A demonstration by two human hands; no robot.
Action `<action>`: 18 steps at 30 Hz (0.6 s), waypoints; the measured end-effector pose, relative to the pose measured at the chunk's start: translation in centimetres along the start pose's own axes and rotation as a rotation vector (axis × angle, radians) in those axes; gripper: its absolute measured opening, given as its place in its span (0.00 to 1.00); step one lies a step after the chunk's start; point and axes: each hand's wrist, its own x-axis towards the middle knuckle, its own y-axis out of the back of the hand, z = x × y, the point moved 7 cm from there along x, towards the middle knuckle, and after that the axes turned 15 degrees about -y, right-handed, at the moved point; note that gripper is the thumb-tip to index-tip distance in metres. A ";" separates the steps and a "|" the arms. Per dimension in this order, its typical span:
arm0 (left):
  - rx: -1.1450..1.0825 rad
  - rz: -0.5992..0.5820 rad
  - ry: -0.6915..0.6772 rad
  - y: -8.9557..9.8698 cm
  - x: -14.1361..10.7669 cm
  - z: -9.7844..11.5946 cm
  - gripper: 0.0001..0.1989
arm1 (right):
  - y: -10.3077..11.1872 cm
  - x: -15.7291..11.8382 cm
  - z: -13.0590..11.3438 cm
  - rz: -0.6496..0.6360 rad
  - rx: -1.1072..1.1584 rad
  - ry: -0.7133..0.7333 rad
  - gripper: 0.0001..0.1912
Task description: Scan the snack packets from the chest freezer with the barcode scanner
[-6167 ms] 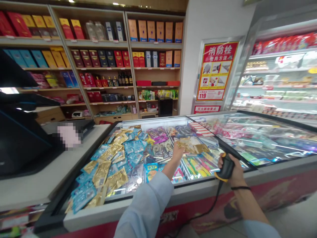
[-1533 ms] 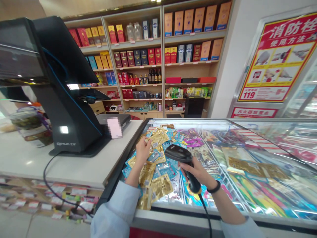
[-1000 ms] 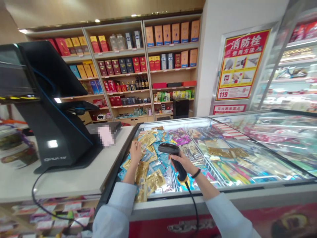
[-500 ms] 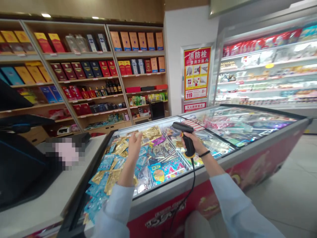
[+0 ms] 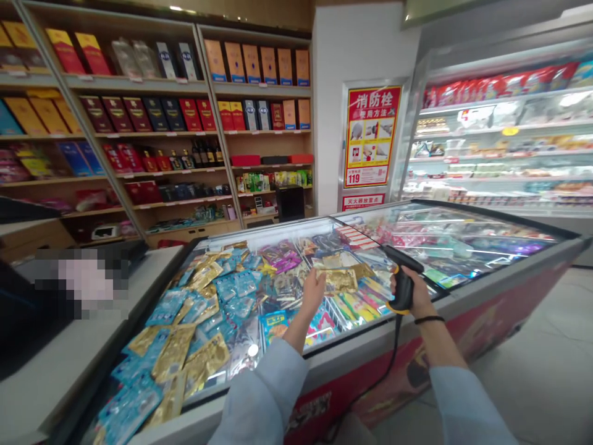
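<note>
My left hand (image 5: 314, 292) is closed on the near end of a gold foil packet (image 5: 341, 280), held out over the glass top of a chest freezer (image 5: 451, 309). My right hand (image 5: 420, 298) grips a black barcode scanner (image 5: 402, 289) by its handle, its cord hanging down the freezer's front. The scanner head is to the right of the packet, with a gap between them. Left of my hands, gold packets (image 5: 173, 352) and blue packets (image 5: 131, 408) lie loosely heaped on the glass. Ice creams (image 5: 359, 306) show inside the freezer.
A counter (image 5: 99, 352) with dark equipment borders the freezer on the left. Shelves of boxed goods (image 5: 151, 114) line the back wall. A red fire hydrant sign (image 5: 369, 137) hangs beside a lit refrigerated display (image 5: 500, 133) at the right.
My left hand has moved right and now has a gold packet in it; earlier no packet was visible there. The scanner in my right hand has shifted right and turned. The view has shifted slightly.
</note>
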 end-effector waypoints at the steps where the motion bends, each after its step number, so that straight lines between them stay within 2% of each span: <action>1: 0.073 -0.040 -0.007 -0.3 -0.1 0.0 0.05 | 0.4 0.2 0.5 0.007 0.019 -0.013 0.16; 3: 0.141 -0.104 -0.004 -0.7 -0.3 -0.1 0.02 | 0.9 0.6 1.4 0.017 0.047 -0.040 0.17; 5: 0.111 -0.129 0.003 -1.1 -0.5 -0.2 0.05 | 1.2 0.7 1.9 0.023 0.077 -0.062 0.17; 9: -0.032 -0.143 -0.035 -1.8 -0.8 -0.2 0.25 | 1.3 0.5 2.0 0.052 0.123 -0.094 0.15; 11: 0.018 -0.145 -0.107 -1.8 -0.9 0.1 0.32 | 1.3 0.5 2.1 0.071 0.115 -0.129 0.13; 13: 0.168 -0.132 -0.201 -1.5 -1.1 0.5 0.30 | 1.1 0.4 2.2 0.091 0.099 -0.164 0.11; 16: 0.397 -0.127 -0.309 -1.3 -1.4 1.4 0.19 | 1.0 0.4 2.3 0.116 0.088 -0.193 0.10; 18: 0.470 -0.139 -0.334 -1.2 -1.5 1.9 0.11 | 1.1 0.4 2.4 0.130 0.089 -0.208 0.11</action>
